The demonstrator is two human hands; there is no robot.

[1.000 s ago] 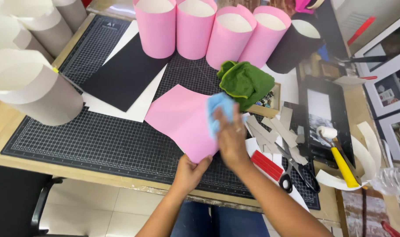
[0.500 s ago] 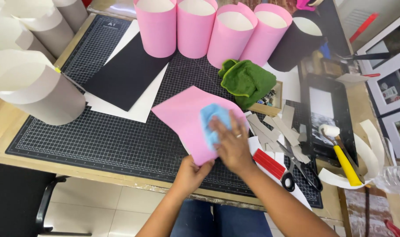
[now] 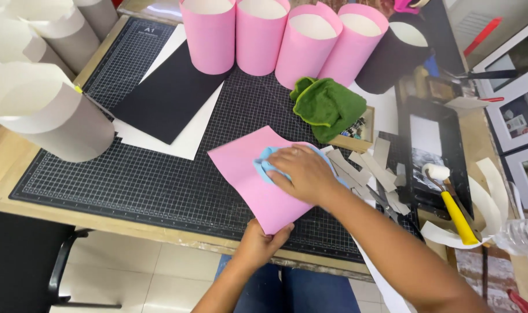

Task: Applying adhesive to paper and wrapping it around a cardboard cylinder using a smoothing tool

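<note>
A pink sheet (image 3: pixel 246 168) lies on the black cutting mat (image 3: pixel 148 185) near the table's front edge. My right hand (image 3: pixel 304 173) presses a light blue cloth (image 3: pixel 265 168) flat onto the middle of the sheet. My left hand (image 3: pixel 261 243) pinches the sheet's near corner at the mat's front edge, holding it down.
Several pink paper cylinders (image 3: pixel 275 37) and a black one (image 3: pixel 394 55) stand at the back. Grey-white cylinders (image 3: pixel 49 116) stand at left. A black sheet on white paper (image 3: pixel 165 98), a green cloth (image 3: pixel 330 107), card strips (image 3: pixel 368 168), a yellow-handled roller (image 3: pixel 452 203) and a black tray (image 3: pixel 429 150) are around.
My right hand has slid the blue cloth leftward and toward me across the pink sheet. My left hand has kept hold of the near corner.
</note>
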